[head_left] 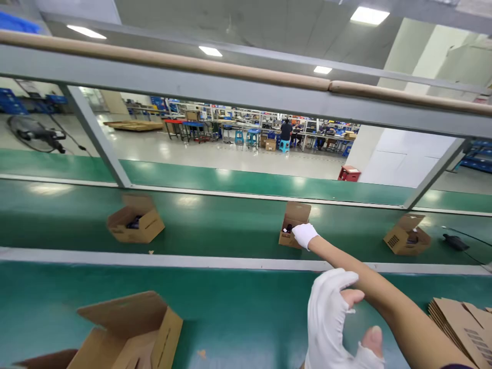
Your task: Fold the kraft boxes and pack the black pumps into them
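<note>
My right hand (306, 236), in a white glove, reaches far out to an open cardboard box (289, 239) on the green belt. Its fingers close over the box's right side near the top edge; the exact grip is small to see. Inside that box show a dark item and a small white piece. Nearer to me, my left hand (330, 320) is raised with nothing in it, fingers curved and apart from the thumb. Its white glove leaves the thumb tip and a fingertip bare. At the lower left stands a larger-looking open cardboard box (167, 333), partly cut off.
More open boxes with dark contents stand on the belt, one left (144, 230) and one right (403, 243). A black device with a cable (456, 242) lies far right. Flat cartons (457, 323) are stacked lower right. A metal frame (230, 95) crosses above; people sit far back.
</note>
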### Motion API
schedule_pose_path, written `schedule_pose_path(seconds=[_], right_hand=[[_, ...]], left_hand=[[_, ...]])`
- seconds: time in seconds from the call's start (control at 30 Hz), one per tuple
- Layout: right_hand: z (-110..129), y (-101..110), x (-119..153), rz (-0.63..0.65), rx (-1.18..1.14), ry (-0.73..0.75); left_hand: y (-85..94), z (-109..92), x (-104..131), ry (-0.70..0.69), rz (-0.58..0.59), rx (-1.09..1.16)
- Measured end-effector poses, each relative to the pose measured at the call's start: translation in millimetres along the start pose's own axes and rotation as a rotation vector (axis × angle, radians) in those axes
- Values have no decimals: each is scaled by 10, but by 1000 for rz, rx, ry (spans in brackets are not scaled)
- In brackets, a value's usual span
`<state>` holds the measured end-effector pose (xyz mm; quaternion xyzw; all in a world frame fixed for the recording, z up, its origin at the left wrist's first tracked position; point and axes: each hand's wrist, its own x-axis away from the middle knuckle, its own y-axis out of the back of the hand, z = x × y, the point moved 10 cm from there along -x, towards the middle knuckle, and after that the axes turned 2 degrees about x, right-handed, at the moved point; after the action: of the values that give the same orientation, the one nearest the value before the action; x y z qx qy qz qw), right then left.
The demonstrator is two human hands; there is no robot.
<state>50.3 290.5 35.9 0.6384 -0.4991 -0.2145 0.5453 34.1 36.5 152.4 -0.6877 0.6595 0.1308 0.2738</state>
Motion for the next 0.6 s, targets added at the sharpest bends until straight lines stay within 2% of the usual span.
schedule_pose_path(seconds=[0.1,0.17,0.27,0.33,0.4,0.47,0.53,0.6], right_hand=[[-189,31,-57,-35,-76,-14],[-238,80,43,-99,-127,6],[-363,56,367,-178,-177,6],[-563,-75,650,-179,-196,-43],[-879,-280,972,-142,-214,-128],[-1296,-512,1337,-88,-230,-243],[-1787,-741,1745,-32,-247,-382],[-2317,-963,2194,16,-272,-544]], left_hand=[[35,64,-15,18,16,-8],[38,114,-20,34,41,-6],[143,88,-38,1,-20,-39],[281,42,-63,-14,-111,-68],[441,42,-121,9,-198,-141],[599,97,-247,30,-248,-312],[724,207,-464,-9,-245,-577],[792,437,-765,-87,-163,-894]])
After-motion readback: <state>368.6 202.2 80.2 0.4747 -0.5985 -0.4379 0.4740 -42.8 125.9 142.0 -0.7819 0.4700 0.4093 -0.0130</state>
